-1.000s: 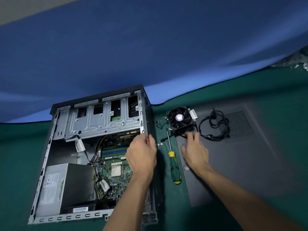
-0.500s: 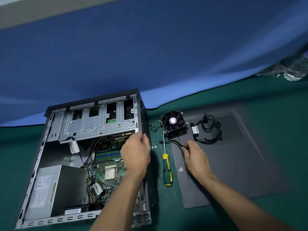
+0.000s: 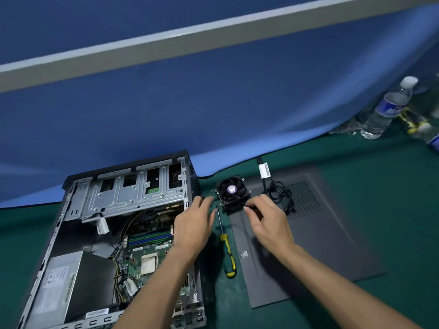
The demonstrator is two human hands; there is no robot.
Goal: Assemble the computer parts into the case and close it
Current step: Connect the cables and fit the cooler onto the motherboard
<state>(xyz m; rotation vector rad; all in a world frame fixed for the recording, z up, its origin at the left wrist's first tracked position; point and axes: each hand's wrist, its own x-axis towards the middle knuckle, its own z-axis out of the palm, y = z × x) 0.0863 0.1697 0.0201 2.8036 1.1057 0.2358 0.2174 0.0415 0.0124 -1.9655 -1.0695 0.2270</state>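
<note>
The open computer case [image 3: 71, 210] lies on its side at the left, showing the motherboard [image 3: 152, 252], a grey power supply [image 3: 59, 281] and the drive cage [image 3: 133, 191]. The black CPU cooler with its fan [image 3: 231, 192] sits on the green mat just right of the case. My right hand [image 3: 268, 222] has its fingers curled and pinches the cooler's near right corner. Over the gap between case and cooler my left hand [image 3: 192, 224] hovers, blurred, fingers stretched toward the cooler's left side and holding nothing. The dark side panel [image 3: 320, 233] lies flat to the right.
A green and yellow screwdriver [image 3: 226, 250] lies between my hands on the green mat [image 3: 356, 150]. A coiled black cable [image 3: 282, 198] with a white tag [image 3: 264, 170] rests on the panel's far edge. Water bottles [image 3: 384, 110] stand at the far right against the blue backdrop.
My left hand has left the case's right wall and moved toward the cooler. My right hand shifted from the black cable to the cooler's corner; the cable's tagged end now lies farther back.
</note>
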